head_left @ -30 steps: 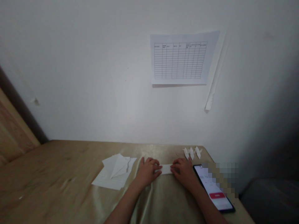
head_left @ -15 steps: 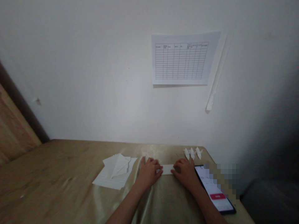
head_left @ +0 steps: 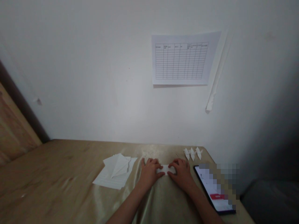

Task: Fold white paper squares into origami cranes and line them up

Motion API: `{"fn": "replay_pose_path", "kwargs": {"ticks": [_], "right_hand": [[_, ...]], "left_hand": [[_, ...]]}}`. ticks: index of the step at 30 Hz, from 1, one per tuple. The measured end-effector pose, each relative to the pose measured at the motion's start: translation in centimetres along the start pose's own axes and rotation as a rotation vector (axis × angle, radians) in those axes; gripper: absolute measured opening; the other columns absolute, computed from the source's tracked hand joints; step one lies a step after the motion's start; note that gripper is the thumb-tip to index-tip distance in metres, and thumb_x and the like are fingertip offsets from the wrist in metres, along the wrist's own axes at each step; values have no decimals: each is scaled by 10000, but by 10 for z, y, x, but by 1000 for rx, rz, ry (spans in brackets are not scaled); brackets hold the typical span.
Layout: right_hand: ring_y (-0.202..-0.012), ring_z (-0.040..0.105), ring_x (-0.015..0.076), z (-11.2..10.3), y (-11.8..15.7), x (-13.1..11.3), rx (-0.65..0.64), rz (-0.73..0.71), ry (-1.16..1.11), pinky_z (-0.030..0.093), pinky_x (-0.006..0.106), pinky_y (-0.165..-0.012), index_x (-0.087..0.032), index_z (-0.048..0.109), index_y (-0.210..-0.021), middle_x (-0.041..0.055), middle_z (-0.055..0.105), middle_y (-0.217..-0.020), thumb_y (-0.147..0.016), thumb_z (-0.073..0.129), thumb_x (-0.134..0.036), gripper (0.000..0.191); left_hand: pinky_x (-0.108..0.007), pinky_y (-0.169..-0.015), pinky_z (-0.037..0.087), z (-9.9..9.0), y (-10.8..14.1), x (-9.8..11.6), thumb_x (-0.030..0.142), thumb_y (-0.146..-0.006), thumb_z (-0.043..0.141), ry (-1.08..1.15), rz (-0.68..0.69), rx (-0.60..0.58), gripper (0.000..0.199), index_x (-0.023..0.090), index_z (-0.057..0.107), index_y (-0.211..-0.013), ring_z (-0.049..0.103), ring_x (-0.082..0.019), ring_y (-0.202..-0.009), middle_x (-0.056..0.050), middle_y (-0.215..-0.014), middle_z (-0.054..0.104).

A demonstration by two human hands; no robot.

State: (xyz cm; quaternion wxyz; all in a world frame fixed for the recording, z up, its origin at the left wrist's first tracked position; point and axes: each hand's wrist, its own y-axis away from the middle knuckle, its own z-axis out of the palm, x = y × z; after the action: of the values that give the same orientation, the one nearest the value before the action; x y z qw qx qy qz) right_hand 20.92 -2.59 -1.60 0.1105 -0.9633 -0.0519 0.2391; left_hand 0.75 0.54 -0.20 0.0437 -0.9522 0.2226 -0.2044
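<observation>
Left hand's (head_left: 150,171) grip is clamping one end of the white paper strip (head_left: 165,170), thumb at the near side, fingers at the far side, tips slightly parted across it. Right hand's (head_left: 183,171) grip is pinching the other end the same way. Strip is lying on the worktop (head_left: 70,186) between both hands. Phone (head_left: 206,188) is sitting right, paper sheets (head_left: 112,179) left, three small folded papers (head_left: 192,154) beyond.

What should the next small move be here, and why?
Probably a light press along the middle of the white paper strip, since the left hand and right hand are at its opposite ends, leaving that middle uncovered.
</observation>
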Motion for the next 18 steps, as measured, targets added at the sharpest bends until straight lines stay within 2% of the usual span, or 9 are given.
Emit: {"fn": "replay_pose_path", "kwargs": {"ticks": [11, 18], "right_hand": [[-1255, 469, 295, 4, -4, -2, -25, 95, 9, 176, 514, -1169, -342, 691, -1033, 33, 576, -1254, -725, 741, -473, 338], [-1278, 463, 277, 0, -7, 5, -92, 90, -73, 215, 469, -1164, -350, 710, -1059, 29, 577, -1270, -724, 713, -372, 336]], "left_hand": [[-713, -1136, 104, -11, 4, 16, 558, -842, 645, -17, -93, -53, 310, 332, 742, -1032, 512, -311, -1229, -27, -1199, 668], [-728, -1129, 113, -9, 2, 8, 447, -789, 725, 19, -106, -66, 284, 370, 726, -1063, 484, -311, -1269, -1, -1259, 655]]}}
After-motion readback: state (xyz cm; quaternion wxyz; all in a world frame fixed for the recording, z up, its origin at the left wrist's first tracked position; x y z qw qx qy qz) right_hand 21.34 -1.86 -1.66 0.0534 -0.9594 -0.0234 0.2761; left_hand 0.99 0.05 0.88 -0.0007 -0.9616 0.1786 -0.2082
